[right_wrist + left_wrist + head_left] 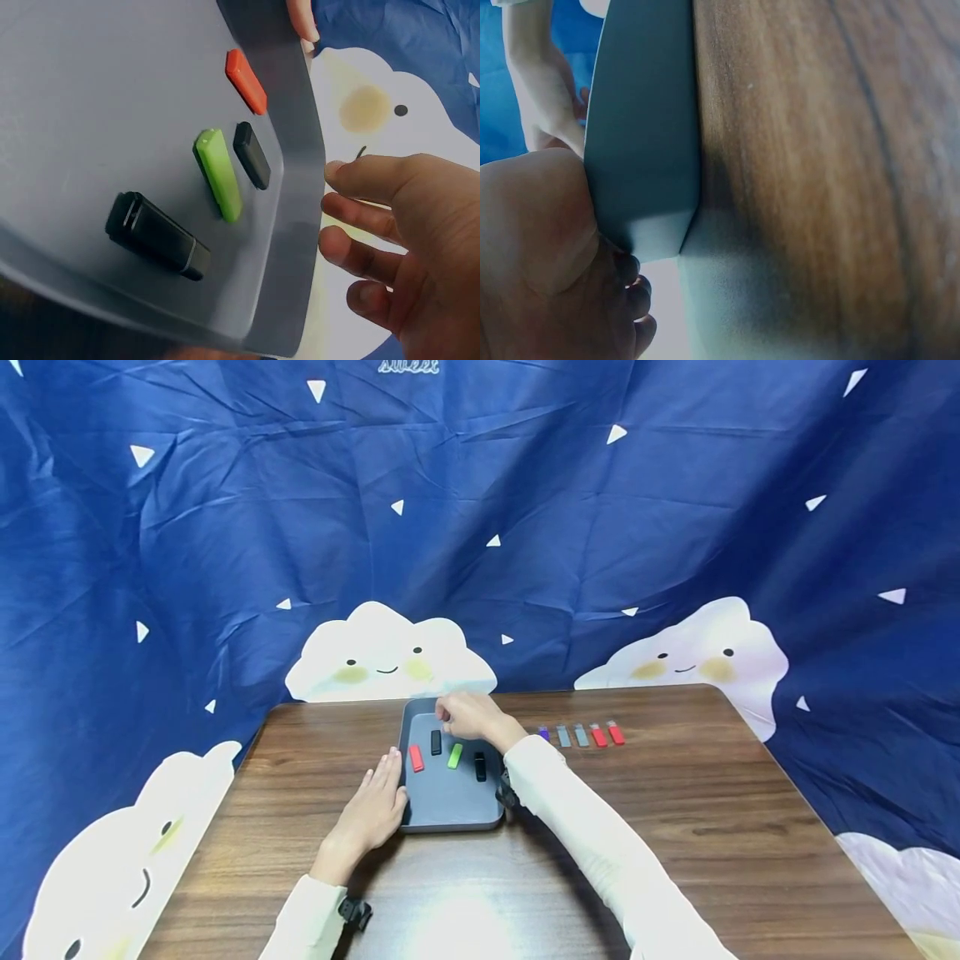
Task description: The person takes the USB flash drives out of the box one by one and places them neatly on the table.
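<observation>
A grey tray point(442, 810) lies on the table, with small flash-drive-like sticks spread in it: a red one point(416, 758), a slim black one point(436, 742), a green one point(454, 756) and a larger black one point(157, 236). My left hand point(375, 806) rests along the tray's left side, its fingers extended. Over the tray's far end reaches my right hand point(472, 717). In the right wrist view its fingertips point(337, 244), loosely bent and holding nothing, are right at the tray's rim.
Right of the tray stands a row of sticks: a purple one point(543, 734), two grey ones point(564, 737) and two red ones point(616, 733). The right forearm point(577, 810) crosses the tray's right edge. Behind the wooden table point(720, 827) hangs a blue cloth point(540, 485) with clouds.
</observation>
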Available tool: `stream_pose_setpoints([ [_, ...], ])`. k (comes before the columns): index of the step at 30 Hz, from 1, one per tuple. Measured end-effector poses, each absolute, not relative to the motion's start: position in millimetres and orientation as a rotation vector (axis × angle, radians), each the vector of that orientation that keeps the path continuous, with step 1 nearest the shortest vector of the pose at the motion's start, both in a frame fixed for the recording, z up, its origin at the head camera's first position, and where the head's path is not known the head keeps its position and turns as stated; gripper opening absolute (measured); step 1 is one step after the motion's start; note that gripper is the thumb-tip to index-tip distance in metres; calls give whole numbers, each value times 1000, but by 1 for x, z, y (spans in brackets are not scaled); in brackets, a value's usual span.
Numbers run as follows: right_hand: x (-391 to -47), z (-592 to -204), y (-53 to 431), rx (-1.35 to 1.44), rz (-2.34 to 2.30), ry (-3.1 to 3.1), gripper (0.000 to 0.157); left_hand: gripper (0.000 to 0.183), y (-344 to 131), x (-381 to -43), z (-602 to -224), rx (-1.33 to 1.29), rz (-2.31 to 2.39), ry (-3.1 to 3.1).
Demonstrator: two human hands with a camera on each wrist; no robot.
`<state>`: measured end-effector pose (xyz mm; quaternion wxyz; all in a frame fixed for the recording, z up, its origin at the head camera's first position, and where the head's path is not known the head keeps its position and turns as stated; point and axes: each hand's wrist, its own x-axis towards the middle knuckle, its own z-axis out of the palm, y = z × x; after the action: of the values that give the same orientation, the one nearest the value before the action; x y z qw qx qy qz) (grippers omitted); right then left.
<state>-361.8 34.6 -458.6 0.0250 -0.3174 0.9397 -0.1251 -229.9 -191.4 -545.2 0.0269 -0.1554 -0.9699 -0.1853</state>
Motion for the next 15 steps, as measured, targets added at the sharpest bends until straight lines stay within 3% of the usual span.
stream_pose_setpoints([
  [15, -360, -486, 23, -878, -260, 2882, 39, 63, -188, -224, -538, -480, -584, -2989],
])
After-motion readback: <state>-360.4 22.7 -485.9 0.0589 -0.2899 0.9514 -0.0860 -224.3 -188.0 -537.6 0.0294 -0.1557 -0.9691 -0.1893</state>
